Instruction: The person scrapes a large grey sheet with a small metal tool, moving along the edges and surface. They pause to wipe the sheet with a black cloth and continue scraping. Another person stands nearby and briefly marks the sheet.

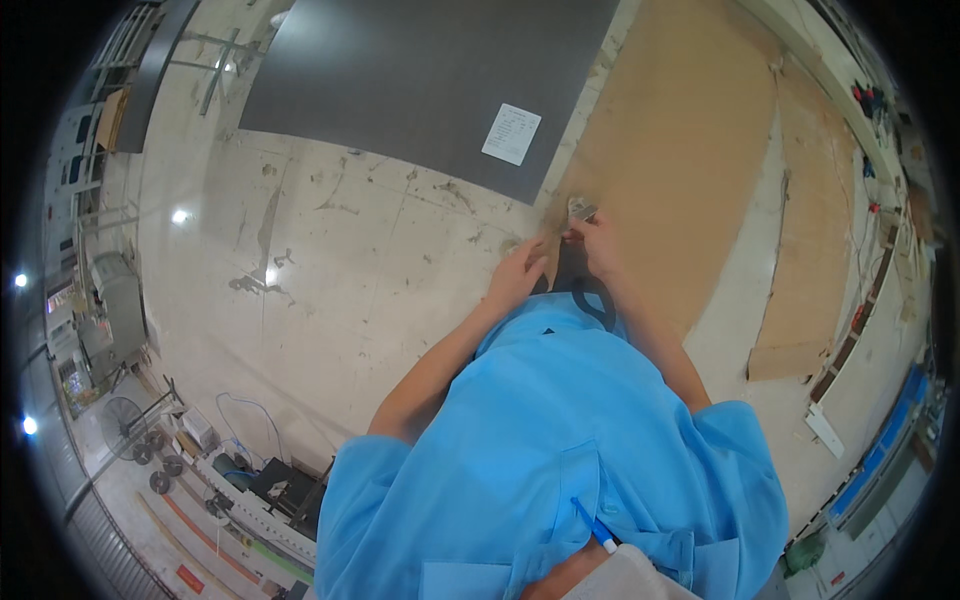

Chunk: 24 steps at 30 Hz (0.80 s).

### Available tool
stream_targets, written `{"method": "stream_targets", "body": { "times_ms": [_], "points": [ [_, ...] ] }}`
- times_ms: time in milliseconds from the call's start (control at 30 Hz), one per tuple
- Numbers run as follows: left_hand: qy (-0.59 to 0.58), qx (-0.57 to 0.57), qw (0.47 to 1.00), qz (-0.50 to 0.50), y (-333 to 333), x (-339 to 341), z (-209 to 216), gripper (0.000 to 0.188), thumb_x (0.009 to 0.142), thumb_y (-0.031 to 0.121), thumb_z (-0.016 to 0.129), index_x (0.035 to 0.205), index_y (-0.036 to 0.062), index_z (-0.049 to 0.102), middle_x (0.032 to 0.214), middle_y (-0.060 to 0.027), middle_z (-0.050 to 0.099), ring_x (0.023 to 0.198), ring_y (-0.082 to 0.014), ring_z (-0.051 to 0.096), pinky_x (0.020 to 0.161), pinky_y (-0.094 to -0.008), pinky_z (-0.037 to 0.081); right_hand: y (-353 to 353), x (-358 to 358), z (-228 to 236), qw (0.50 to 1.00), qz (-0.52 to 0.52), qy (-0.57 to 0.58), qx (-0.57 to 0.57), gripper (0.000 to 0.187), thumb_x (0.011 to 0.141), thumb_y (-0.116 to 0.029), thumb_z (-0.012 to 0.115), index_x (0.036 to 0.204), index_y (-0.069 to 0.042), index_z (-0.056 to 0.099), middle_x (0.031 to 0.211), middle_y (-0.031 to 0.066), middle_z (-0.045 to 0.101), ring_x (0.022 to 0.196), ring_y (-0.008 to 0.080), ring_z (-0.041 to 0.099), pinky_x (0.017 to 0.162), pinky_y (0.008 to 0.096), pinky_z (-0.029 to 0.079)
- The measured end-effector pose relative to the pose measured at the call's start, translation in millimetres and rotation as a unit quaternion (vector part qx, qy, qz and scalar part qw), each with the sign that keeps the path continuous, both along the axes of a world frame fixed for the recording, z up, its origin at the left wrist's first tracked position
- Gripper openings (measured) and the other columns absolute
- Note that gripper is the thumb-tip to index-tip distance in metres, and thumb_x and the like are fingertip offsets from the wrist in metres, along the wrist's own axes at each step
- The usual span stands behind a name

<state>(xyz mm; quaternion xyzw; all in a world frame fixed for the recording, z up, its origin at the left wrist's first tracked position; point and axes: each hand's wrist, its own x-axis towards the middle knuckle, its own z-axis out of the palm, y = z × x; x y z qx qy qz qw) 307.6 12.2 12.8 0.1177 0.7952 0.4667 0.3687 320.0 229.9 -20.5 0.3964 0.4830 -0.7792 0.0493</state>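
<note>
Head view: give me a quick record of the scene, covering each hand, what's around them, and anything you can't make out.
left hand: fingers bent, beside the right hand; grip unclear
right hand: holds a small grey item at its fingertips
item's kind: too small to tell
right of hands: large brown sheet
ahead, to the left: dark grey panel
on the panel: white printed paper, near its lower right corner
clothing: blue shirt, with a blue-and-white pen at the chest
far lower left: round fan
</note>
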Motion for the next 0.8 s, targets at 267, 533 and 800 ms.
{"method": "stream_targets", "body": {
  "times_ms": [267,533,800],
  "points": [
    [-0.269,0.134,0.918,0.258,18,-21,-42,0.034,0.109,0.038,0.070,0.122,0.0068,0.066,0.106,-0.0057,0.076,0.094,-0.0129,0.071,0.087,-0.0293,0.055,-16,1,-13,0.991,0.051,-0.031,-0.121,0.015,0.100,-0.016,0.079,0.104,-0.008,0.066,0.088,0.0025,0.072,0.073,0.0133,0.067,0.066,0.0298,0.055],
    [-0.267,0.119,0.895,0.336,13,-46,-43,0.026,0.103,0.031,0.078,0.112,0.0082,0.067,0.099,-0.0055,0.076,0.089,-0.0145,0.071,0.081,-0.0289,0.054,-13,-21,-30,0.987,0.081,-0.025,-0.136,0.014,0.101,-0.023,0.076,0.104,-0.011,0.071,0.088,0.0024,0.072,0.073,0.0110,0.064,0.066,0.0288,0.051],
    [-0.264,0.140,0.888,0.350,7,-61,-48,0.025,0.102,0.027,0.078,0.114,0.0057,0.070,0.099,-0.0061,0.076,0.087,-0.0147,0.071,0.079,-0.0282,0.054,-19,-44,-30,0.989,0.102,-0.019,-0.102,0.011,0.100,-0.017,0.073,0.104,-0.006,0.074,0.087,0.0039,0.073,0.070,0.0111,0.062,0.065,0.0286,0.049]
  ]
}}
